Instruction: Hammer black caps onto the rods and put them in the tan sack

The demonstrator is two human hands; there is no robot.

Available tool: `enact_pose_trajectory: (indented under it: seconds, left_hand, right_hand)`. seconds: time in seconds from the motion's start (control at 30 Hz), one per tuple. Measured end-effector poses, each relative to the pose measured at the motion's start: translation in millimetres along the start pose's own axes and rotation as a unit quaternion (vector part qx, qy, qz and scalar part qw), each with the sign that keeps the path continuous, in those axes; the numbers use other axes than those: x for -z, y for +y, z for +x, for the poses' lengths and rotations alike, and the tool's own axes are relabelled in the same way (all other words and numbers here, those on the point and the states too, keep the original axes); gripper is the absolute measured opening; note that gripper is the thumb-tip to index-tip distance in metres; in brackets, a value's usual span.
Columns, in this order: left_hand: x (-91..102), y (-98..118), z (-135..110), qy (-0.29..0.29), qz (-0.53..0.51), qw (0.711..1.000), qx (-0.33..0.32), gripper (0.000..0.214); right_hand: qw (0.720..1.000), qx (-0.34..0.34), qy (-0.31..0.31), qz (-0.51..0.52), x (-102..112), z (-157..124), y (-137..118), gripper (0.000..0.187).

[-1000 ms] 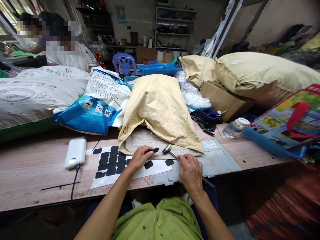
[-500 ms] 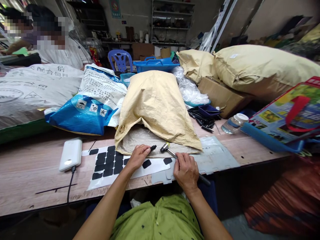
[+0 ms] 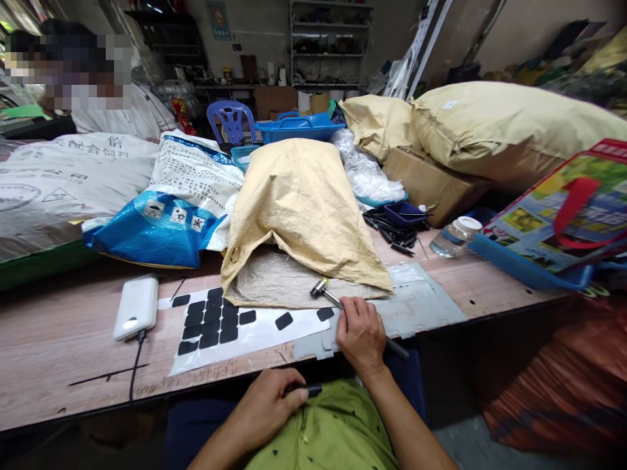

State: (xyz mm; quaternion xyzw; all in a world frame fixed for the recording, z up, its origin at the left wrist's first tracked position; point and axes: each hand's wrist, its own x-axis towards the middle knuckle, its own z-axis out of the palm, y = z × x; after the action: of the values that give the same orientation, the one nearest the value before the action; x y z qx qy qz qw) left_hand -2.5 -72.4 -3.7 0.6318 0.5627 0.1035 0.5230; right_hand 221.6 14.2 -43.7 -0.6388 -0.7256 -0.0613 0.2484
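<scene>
- left hand [image 3: 267, 406] rests on the lap, below the desk [image 3: 59, 352] edge; its fingers pinch a small black part [image 3: 307, 390].
- right hand [image 3: 360, 334] lies at the desk's near edge, fingers wrapped round the handle of a small hammer [image 3: 321, 288]; the hammer head sits at the mouth of the tan sack [image 3: 304, 209].
- sheet of black pads [image 3: 255, 336] lies flat, just left of the right hand; power bank [image 3: 136, 307] near its far left end.

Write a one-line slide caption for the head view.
Right hand grips a small metal-headed hammer at the wooden bench; left hand holds a short black rod.
</scene>
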Motion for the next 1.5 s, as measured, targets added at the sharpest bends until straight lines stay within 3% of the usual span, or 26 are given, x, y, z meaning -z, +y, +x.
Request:
enact_pose_trajectory:
  seconds: [0.1,0.2,0.37,0.53,0.7,0.8,0.87,0.97,1.0,1.1,1.2,1.37,1.5]
  left_hand:
    - [-25.3,-26.1,13.5,0.068,0.107,0.987,0.094,0.031]
    - [-42.3,-44.6,30.8,0.093,0.168,0.969,0.156,0.033]
    - [-54.1,-50.1,47.2,0.071,0.207,0.963,0.158,0.031]
    - [-50.0,-43.8,45.1,0.050,0.180,0.972,0.145,0.039]
    - [-17.0,-11.8,23.7,-0.052,0.121,0.991,0.001,0.034]
    - [19.7,17.2,34.7,-0.070,0.030,0.996,-0.052,0.042]
    - [46.6,32.7,60.6,0.008,0.020,0.998,-0.056,0.043]
    - [80.0,46.2,115.4,0.170,0.142,0.974,-0.039,0.035]
    - [87.8,49.2,133.7,0.190,0.160,0.968,-0.038,0.033]
    - [102.7,61.1,178.4,0.206,0.181,0.959,-0.069,0.026]
    - [113.9,84.3,207.1,0.212,0.192,0.951,-0.115,0.033]
    - [132.4,131.2,238.4,0.240,0.216,0.933,-0.157,0.038]
    - [126.9,139.0,249.3,0.225,0.254,0.931,-0.135,0.029]
  right_hand:
    - [1.000,0.002,0.000,0.003,0.2,-0.4,0.1,0.029]
    - [1.000,0.001,0.002,0.004,0.1,-0.7,0.2,0.030]
    - [1.000,0.005,0.010,0.004,-0.1,-1.1,0.2,0.029]
    - [1.000,0.001,0.000,0.004,2.0,-0.7,-0.3,0.029]
    - [1.000,0.006,0.001,-0.002,2.9,0.0,-0.4,0.028]
    - [1.000,0.005,-0.001,-0.006,2.4,0.2,-0.5,0.028]
    - [1.000,0.006,0.000,-0.006,2.0,0.1,-0.6,0.029]
    - [1.000,0.007,-0.002,-0.005,1.3,-0.3,-0.1,0.030]
    - [1.000,0.008,-0.003,-0.003,0.9,-0.5,0.3,0.030]
    - [1.000,0.005,0.006,0.001,-0.9,-1.0,1.4,0.030]
    - [1.000,0.004,0.013,0.001,-2.5,-1.2,2.0,0.031]
    - [1.000,-0.001,0.008,0.006,-2.5,-0.9,1.8,0.032]
    - [1.000,-0.002,0.010,0.011,-2.2,-0.9,2.0,0.032]
